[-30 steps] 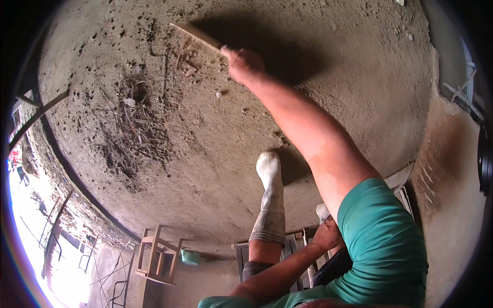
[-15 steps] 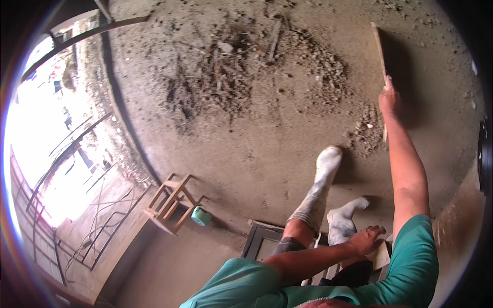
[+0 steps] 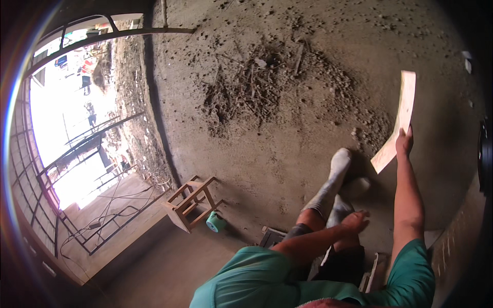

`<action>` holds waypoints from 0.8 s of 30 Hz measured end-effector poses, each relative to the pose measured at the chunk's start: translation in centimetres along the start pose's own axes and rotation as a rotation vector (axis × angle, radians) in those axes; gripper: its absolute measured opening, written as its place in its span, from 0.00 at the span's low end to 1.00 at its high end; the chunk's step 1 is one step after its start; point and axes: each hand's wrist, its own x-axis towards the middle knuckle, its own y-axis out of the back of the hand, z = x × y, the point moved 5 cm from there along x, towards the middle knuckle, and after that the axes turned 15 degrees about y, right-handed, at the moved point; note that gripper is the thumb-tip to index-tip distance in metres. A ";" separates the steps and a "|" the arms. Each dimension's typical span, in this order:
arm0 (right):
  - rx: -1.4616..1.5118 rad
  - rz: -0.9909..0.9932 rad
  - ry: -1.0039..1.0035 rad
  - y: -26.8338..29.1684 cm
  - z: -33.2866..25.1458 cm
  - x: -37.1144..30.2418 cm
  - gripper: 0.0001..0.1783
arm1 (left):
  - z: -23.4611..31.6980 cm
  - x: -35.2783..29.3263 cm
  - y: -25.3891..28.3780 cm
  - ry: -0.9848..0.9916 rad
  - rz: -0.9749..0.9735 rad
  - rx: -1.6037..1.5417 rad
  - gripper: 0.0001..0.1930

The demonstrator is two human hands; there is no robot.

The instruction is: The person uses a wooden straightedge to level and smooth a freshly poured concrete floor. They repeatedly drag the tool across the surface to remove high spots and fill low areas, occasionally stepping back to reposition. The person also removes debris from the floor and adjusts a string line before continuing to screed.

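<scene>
My right hand is closed around the lower middle of a long, thin, pale wooden board. The board's broad face shows, and its near end is beside the edge of a strip of loose rubble. Over my right knee hovers my left hand, empty, with its fingers loosely bent and a little apart. My left boot, white and dirt-smeared, is planted in front of me. The other boot is blurred, just right of it. Beyond the boots spreads a heap of dirt and debris.
A small wooden stool lies tipped on the floor at left, with a green container against it. A dark frame lies near my left leg. Metal railings border a bright opening at far left. A wall rises at right.
My right hand has drawn nearer and turned the board from edge-on to broad face showing. My right boot has moved forward. My left hand stays near the knee. The whole view has shifted.
</scene>
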 end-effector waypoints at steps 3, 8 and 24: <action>0.146 -0.013 -0.294 3.6 5.7 -6.3 0.22 | 0.2 -4.2 3.8 0.076 0.011 0.062 0.21; 0.139 0.251 -0.667 1.9 16.6 -16.7 0.25 | -3.4 -5.7 11.6 0.032 0.162 0.149 0.22; 0.190 0.362 -0.520 -15.1 17.4 -13.9 0.26 | -19.7 -6.6 29.8 0.157 -0.210 -0.018 0.19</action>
